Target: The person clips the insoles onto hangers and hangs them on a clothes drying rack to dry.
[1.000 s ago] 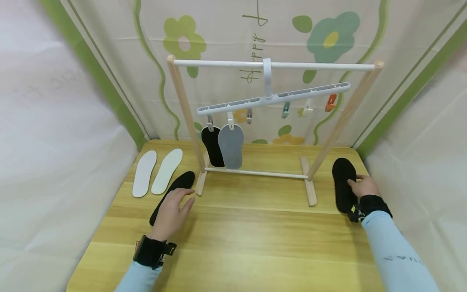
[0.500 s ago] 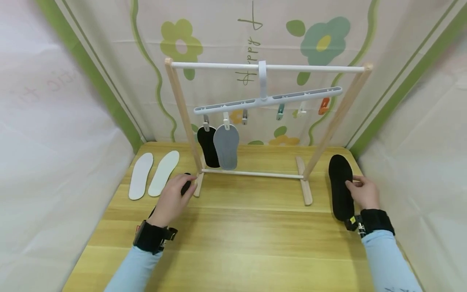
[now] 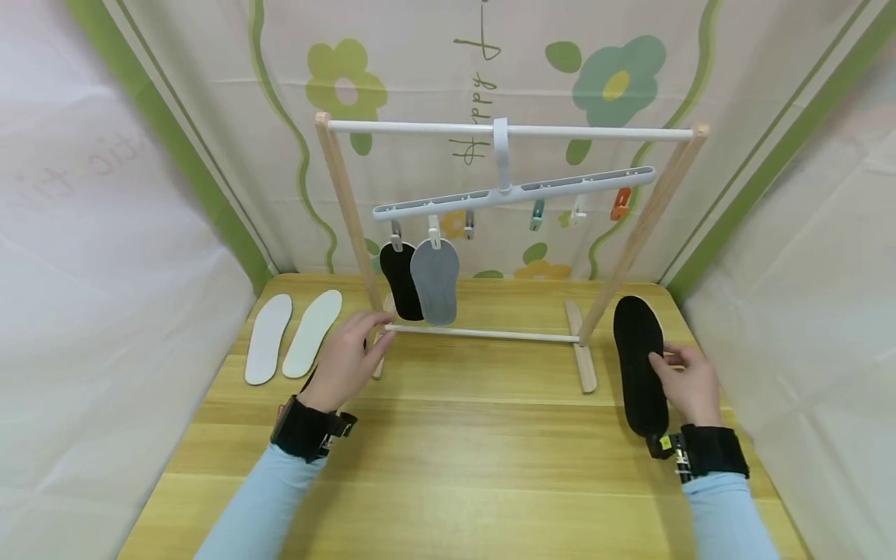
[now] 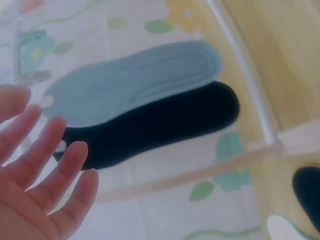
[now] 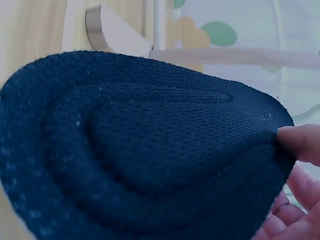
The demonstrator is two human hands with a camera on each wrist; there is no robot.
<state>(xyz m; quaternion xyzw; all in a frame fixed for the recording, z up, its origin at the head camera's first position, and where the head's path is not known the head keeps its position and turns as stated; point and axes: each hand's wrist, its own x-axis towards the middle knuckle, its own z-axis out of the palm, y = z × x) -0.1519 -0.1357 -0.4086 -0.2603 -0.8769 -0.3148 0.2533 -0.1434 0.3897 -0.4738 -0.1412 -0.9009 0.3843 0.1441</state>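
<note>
My right hand [image 3: 689, 381] pinches a black insole [image 3: 638, 365] by its side edge, thumb on top, at the right of the head view. The same insole [image 5: 150, 145] fills much of the right wrist view. My left hand [image 3: 346, 358] is by the rack's left foot, fingers loosely extended and holding nothing. Under it lies another black insole, mostly hidden in the head view; its end [image 4: 311, 195] shows in the left wrist view. A grey insole [image 3: 435, 284] and a black insole [image 3: 400, 284] hang from clips on the white hanger [image 3: 504, 192].
The hanger hooks over the top bar of a wooden rack [image 3: 336, 179]. Further clips hang along it, among them a teal clip [image 3: 537, 215] and an orange clip [image 3: 620, 204]. A white insole [image 3: 269, 340] and a pale green insole [image 3: 312, 334] lie on the table [image 3: 455, 467] at left.
My right hand has raised the black insole off the table and brought it slightly left. My left hand has moved up and right, from over the other black insole toward the rack.
</note>
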